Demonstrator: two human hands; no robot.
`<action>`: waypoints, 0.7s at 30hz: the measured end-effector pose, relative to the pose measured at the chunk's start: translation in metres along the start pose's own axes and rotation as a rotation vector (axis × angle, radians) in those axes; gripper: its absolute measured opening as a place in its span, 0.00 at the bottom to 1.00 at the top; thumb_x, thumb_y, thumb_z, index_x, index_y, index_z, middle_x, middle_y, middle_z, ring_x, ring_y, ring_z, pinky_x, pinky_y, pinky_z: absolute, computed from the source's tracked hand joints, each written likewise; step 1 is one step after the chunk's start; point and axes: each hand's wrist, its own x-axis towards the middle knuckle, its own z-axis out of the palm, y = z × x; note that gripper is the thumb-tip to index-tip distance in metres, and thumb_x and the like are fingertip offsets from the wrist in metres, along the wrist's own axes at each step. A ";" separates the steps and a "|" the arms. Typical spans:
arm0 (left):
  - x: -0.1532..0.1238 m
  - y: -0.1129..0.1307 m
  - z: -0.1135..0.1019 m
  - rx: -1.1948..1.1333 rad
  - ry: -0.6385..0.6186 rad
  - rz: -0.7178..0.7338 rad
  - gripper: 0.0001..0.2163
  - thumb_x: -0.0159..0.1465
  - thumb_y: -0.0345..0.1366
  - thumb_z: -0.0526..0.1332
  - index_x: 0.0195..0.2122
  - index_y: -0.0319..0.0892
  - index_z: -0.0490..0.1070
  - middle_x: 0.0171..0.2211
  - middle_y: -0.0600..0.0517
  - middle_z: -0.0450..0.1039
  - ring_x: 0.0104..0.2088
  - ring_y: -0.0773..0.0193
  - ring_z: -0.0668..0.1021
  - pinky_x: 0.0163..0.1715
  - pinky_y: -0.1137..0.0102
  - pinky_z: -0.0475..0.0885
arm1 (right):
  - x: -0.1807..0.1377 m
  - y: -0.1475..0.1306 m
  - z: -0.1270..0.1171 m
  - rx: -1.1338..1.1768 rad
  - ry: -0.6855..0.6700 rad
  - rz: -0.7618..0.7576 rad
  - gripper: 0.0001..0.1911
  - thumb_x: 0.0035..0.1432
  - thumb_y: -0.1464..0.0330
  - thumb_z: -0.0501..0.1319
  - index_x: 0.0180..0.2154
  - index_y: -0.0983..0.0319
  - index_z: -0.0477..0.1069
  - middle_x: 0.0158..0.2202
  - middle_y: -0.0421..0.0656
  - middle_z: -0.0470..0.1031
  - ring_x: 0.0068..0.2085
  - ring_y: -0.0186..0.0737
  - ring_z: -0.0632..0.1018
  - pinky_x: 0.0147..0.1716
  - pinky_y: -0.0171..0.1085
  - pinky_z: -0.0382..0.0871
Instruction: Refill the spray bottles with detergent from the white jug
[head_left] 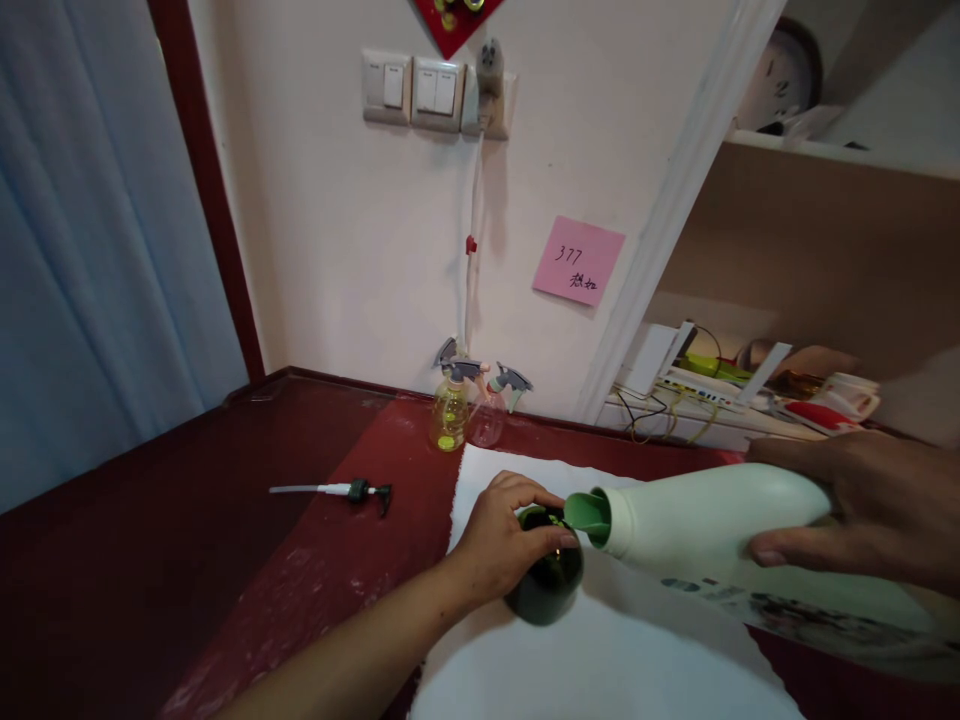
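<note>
Tipping the pale bottle [697, 510] toward the dark bottle [546, 590].
My left hand [510, 535] curls its fingers around the dark bottle on the white sheet [615, 650]; my right hand [862, 510] has fingers clasping the pale one, spout [589, 514] at the mouth. Farther left, the pump [358, 490] lies detached on the surface [322, 590]; I judge pouring underway, pump unfitted, fill level hidden.

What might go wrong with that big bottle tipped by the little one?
The large pale-green plastic bottle is tipped with its green spout close to the top of the small, round, dark-green bottle, so anything poured could miss and drip on the white sheet. The left hand grips the small bottle; if it slips, that bottle might topple.
</note>
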 end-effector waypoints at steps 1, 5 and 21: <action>0.000 0.000 0.000 0.003 -0.001 -0.003 0.13 0.48 0.30 0.77 0.35 0.48 0.83 0.34 0.53 0.78 0.44 0.56 0.76 0.48 0.64 0.67 | 0.000 0.000 0.000 0.005 -0.001 -0.004 0.13 0.50 0.55 0.68 0.33 0.53 0.71 0.31 0.37 0.80 0.33 0.48 0.79 0.31 0.40 0.69; 0.000 0.002 -0.001 0.004 -0.002 -0.006 0.13 0.48 0.29 0.77 0.35 0.47 0.83 0.35 0.53 0.78 0.44 0.56 0.76 0.48 0.64 0.67 | -0.001 -0.001 -0.001 0.041 0.004 -0.023 0.14 0.49 0.54 0.69 0.33 0.53 0.72 0.31 0.37 0.80 0.33 0.50 0.80 0.30 0.40 0.69; 0.000 0.002 -0.001 0.014 -0.006 -0.004 0.12 0.48 0.29 0.77 0.34 0.47 0.83 0.34 0.52 0.78 0.44 0.56 0.76 0.48 0.64 0.67 | -0.001 -0.004 -0.005 0.035 -0.035 0.023 0.13 0.48 0.55 0.69 0.33 0.52 0.72 0.31 0.36 0.80 0.34 0.50 0.80 0.31 0.40 0.69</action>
